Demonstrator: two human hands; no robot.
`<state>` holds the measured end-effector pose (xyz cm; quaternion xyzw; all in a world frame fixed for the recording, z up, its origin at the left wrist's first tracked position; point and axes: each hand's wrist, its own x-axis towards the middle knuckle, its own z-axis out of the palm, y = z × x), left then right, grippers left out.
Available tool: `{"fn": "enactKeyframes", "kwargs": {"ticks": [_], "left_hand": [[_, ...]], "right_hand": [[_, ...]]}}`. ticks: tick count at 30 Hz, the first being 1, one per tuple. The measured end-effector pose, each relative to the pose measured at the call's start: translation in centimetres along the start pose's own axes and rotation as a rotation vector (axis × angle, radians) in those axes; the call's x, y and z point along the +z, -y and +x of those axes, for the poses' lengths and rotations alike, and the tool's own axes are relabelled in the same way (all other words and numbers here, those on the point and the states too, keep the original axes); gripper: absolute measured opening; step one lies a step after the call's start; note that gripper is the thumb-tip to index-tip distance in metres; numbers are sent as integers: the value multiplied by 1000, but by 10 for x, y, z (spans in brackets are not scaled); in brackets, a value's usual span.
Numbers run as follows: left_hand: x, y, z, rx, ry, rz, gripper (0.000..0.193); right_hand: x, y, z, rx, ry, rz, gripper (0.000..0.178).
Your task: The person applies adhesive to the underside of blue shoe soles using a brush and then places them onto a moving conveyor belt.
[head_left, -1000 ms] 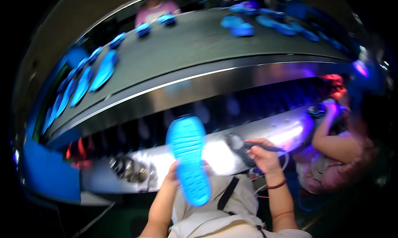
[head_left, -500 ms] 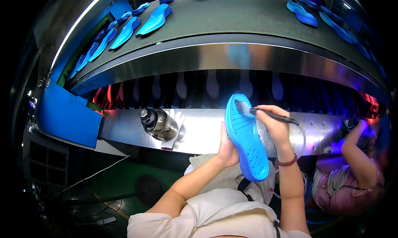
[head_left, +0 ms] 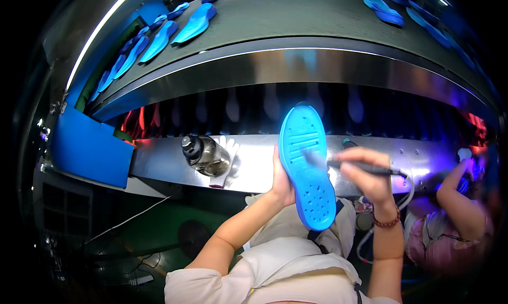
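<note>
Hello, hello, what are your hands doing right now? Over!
Left hand grips blue shoe sole upright. Right hand holds brush tool against its tread. Nothing between them; clear bottle sits left on steel ledge.

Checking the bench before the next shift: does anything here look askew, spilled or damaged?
Nothing looks spilled or broken. The bottle lies on its side on a white glove on the steel ledge. The left hand holds the blue sole upright; the right hand holds a pen-like tool to it.
</note>
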<state>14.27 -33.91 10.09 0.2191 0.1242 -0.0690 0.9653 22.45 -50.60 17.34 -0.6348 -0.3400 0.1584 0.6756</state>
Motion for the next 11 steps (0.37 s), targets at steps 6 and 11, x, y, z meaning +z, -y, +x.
{"fn": "enactKeyframes", "kwargs": {"ticks": [6, 11], "left_hand": [[24, 6, 0, 104, -8, -11, 87], [13, 5, 5, 204, 56, 131, 86]], "right_hand": [[5, 6, 2, -237, 246, -191, 17], [-4, -6, 0, 3, 97, -29, 17]]}}
